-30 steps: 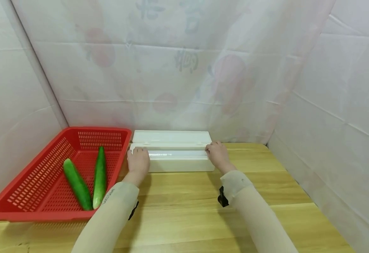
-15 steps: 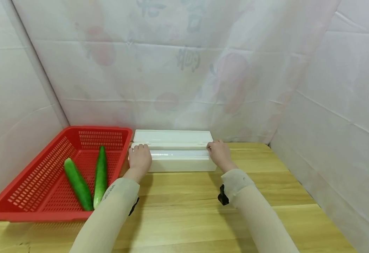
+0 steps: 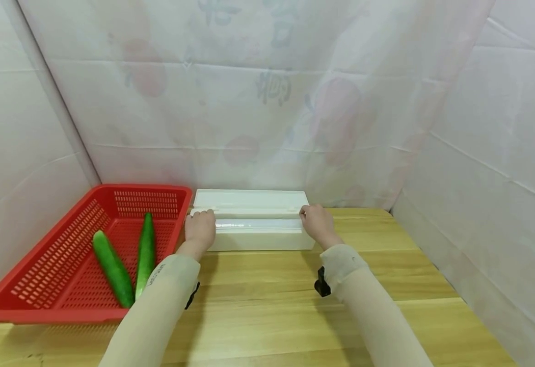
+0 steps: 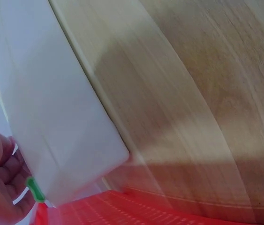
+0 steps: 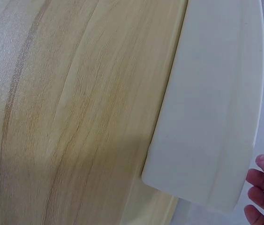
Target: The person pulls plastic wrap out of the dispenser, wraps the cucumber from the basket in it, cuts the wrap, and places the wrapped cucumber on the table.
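Note:
A long white cling film dispenser (image 3: 260, 239) lies near the back wall, its hinged lid (image 3: 251, 199) tipped back. Shiny clear cling film (image 3: 258, 223) shows along its opening. My left hand (image 3: 200, 228) is at the left end, fingers bent over the top edge. In the left wrist view its fingers (image 4: 11, 171) curl beside the box end, near a small green piece (image 4: 35, 189). My right hand (image 3: 318, 223) holds thumb and finger together at the right end; its fingertips (image 5: 258, 180) show beside the box in the right wrist view. The film's edge within the grips is hidden.
A red plastic basket (image 3: 43, 316) with two cucumbers (image 3: 112, 269) stands left of the dispenser. The wooden table (image 3: 258, 306) ends at white sheeting (image 3: 249, 102) behind and at both sides.
My left hand has shifted slightly left and down over the last half second. The right hand stays nearly still; the dispenser, basket and cucumbers keep their places.

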The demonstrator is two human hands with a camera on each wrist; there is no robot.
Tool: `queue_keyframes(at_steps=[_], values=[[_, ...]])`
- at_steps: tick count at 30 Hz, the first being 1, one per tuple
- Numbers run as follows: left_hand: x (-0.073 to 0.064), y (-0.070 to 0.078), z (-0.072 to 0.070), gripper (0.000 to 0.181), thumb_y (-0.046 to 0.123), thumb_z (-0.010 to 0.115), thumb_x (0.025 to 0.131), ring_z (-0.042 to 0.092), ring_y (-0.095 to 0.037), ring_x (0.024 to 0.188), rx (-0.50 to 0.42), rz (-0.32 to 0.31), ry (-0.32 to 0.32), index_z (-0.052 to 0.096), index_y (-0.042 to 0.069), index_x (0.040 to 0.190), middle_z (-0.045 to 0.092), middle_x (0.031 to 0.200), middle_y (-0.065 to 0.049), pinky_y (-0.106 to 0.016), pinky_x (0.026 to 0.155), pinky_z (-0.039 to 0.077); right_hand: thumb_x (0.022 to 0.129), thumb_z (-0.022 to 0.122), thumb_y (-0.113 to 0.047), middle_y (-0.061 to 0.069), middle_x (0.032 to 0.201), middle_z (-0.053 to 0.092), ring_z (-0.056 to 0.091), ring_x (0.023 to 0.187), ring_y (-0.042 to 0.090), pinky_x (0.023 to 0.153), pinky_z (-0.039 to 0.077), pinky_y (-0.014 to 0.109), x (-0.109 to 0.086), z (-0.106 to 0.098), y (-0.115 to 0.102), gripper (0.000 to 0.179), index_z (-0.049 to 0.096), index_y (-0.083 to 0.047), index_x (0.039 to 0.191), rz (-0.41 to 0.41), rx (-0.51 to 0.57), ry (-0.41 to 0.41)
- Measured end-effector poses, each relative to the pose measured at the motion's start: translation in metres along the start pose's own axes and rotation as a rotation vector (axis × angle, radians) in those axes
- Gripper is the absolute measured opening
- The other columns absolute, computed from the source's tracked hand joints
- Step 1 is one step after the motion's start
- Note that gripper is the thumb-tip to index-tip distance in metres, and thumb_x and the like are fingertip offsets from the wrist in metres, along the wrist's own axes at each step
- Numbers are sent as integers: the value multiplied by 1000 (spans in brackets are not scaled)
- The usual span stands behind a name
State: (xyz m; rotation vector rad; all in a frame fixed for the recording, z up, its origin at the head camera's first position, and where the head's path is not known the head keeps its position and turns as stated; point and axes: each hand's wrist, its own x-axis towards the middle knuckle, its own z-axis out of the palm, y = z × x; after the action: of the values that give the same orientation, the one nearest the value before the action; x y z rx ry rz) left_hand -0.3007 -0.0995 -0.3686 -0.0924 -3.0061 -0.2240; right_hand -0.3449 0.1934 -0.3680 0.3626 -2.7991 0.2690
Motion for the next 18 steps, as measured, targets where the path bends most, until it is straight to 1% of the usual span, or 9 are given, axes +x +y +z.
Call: queue_keyframes(at_steps=[3, 5, 7, 9, 13, 15, 18], values=[[1, -1, 1, 24, 18, 50, 94, 57, -33, 98, -60, 0, 29, 60, 0, 107, 65, 104, -16, -48, 89, 44, 92, 54, -13, 12, 93, 70, 62, 82, 29, 62, 52, 41, 0, 0, 0, 17, 71, -7, 94, 8, 3, -11], [1, 0, 1, 29, 25, 52, 94, 56, -33, 101, -106, 24, 36, 63, 3, 109, 64, 107, -15, -48, 90, 43, 92, 55, -13, 12, 93, 70, 62, 82, 29, 61, 51, 40, 0, 0, 0, 17, 70, -7, 94, 14, 6, -15], [2, 3, 0, 29, 28, 55, 93, 55, -33, 102, -144, 46, 34, 66, 7, 109, 64, 108, -14, -49, 90, 42, 92, 55, -13, 12, 92, 70, 62, 81, 28, 60, 51, 39, 0, 1, -1, 17, 70, -7, 94, 19, 7, -14], [2, 6, 0, 25, 25, 56, 92, 55, -32, 101, -150, 57, 25, 69, 9, 106, 63, 106, -12, -48, 90, 42, 93, 55, -14, 11, 92, 70, 62, 79, 28, 58, 51, 38, 0, 1, -1, 17, 70, -7, 94, 20, 9, -15], [5, 10, 2, 20, 19, 54, 94, 56, -30, 97, -134, 42, 7, 70, 8, 99, 64, 99, -10, -46, 88, 43, 94, 54, -15, 11, 92, 70, 62, 76, 26, 56, 51, 35, 0, 1, -2, 18, 70, -7, 96, 17, 15, -29], [7, 9, 3, 19, 17, 52, 94, 56, -30, 97, -113, 45, -9, 68, 7, 99, 64, 99, -10, -46, 89, 43, 94, 53, -15, 12, 92, 69, 62, 76, 26, 56, 50, 34, 0, 0, -2, 19, 70, -7, 97, 16, 17, -36], [9, 7, 4, 19, 16, 50, 95, 56, -31, 98, -109, 46, -21, 63, 4, 102, 64, 100, -11, -47, 90, 43, 94, 53, -15, 11, 92, 69, 62, 76, 25, 55, 50, 34, 0, 0, -1, 19, 70, -8, 97, 24, 17, -37]])
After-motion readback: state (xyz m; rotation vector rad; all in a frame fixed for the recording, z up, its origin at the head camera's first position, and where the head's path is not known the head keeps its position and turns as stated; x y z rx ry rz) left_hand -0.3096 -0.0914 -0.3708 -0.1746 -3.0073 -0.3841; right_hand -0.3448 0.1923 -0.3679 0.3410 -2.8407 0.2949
